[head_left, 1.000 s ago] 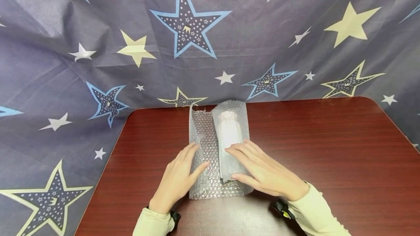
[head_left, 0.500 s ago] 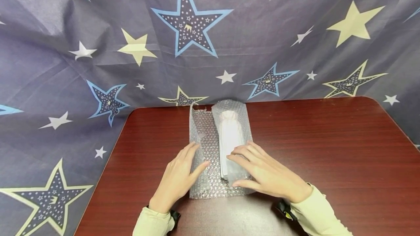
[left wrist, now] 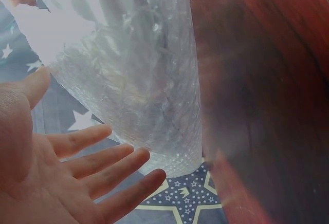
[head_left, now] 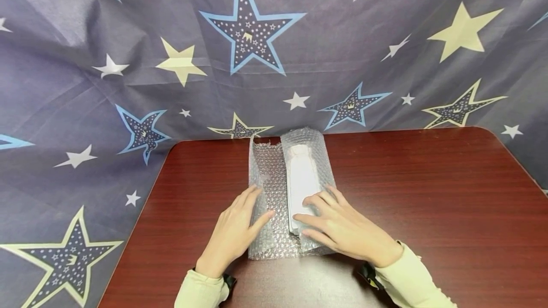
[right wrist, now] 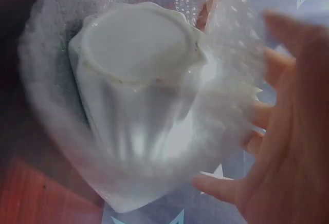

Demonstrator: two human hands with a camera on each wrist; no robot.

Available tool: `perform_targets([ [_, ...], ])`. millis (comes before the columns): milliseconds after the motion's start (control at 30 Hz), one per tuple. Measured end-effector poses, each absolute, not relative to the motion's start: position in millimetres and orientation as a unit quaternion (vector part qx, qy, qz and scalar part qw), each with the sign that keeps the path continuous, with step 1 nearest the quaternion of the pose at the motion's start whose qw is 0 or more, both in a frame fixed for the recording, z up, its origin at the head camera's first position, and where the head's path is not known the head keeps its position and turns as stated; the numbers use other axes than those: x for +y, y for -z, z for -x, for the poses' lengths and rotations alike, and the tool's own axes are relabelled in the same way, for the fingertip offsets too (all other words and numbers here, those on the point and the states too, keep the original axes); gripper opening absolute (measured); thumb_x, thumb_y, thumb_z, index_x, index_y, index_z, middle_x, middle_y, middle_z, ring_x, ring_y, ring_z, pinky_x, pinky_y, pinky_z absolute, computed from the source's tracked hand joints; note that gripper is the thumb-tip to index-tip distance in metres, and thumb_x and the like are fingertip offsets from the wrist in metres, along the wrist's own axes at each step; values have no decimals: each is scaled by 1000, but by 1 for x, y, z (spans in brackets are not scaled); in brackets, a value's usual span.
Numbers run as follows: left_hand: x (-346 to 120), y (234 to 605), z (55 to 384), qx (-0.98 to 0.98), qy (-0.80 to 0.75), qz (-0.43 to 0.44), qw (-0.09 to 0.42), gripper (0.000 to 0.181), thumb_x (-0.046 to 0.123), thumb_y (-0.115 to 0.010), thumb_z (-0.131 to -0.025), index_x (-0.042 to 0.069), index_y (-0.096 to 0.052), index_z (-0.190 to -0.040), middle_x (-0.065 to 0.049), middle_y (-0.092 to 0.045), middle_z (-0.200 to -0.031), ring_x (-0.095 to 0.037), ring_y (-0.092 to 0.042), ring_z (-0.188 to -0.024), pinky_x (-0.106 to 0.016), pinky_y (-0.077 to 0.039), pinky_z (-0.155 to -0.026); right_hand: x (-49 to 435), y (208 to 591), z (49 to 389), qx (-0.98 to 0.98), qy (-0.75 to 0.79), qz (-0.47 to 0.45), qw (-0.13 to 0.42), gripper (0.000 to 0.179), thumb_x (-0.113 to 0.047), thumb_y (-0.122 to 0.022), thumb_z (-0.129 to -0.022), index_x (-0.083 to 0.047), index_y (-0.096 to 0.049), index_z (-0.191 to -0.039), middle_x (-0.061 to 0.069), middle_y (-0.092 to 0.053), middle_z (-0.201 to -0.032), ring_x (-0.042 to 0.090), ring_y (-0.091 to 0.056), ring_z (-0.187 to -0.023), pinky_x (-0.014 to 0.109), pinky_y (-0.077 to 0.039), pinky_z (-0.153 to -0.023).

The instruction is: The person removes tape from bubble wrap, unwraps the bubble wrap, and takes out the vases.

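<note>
The white vase (head_left: 303,175) lies lengthwise on the bubble wrap (head_left: 276,198) on the surface (head_left: 419,194), toward the sheet's right side, and shows brighter and barer than a second ago, the right flap (head_left: 324,163) having shifted outward. The right hand (head_left: 340,225) has its fingers spread wider than before, loosely bent against that flap and clenched on nothing. The left hand (head_left: 233,227) has hardly moved, its fingers released and nearly straight by the wrap's left edge.

Cream sleeves (head_left: 413,277) meet black wristbands (head_left: 369,274), the right seemingly flecked yellow.
</note>
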State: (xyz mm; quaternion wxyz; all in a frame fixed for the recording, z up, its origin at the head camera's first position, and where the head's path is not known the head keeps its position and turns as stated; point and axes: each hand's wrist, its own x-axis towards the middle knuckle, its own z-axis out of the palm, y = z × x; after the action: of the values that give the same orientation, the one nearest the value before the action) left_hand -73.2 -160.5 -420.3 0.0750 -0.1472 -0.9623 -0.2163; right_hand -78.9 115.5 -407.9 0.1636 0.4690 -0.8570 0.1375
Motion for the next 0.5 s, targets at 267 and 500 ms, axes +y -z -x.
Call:
perform_targets([
  [267,-160,421,74,-961,213,156,80,67,61,-51,-97,13,-51,-143,-9,-48,-149,-30,-53,-131,-55,-50,-95,112,412,80,-837,-106,-498,199,42,-16,-64,-88,-25,-65,-129,9,-55,-125,28,-50,-111,49,-41,-103],
  [500,-161,422,73,-963,210,152,80,66,62,-49,-97,15,-51,-144,-8,-48,-150,-29,-53,-131,-55,-50,-94,108,413,79,-839,-104,-496,197,32,-17,-54,-91,-21,-65,-121,11,-55,-126,30,-51,-111,46,-41,-103],
])
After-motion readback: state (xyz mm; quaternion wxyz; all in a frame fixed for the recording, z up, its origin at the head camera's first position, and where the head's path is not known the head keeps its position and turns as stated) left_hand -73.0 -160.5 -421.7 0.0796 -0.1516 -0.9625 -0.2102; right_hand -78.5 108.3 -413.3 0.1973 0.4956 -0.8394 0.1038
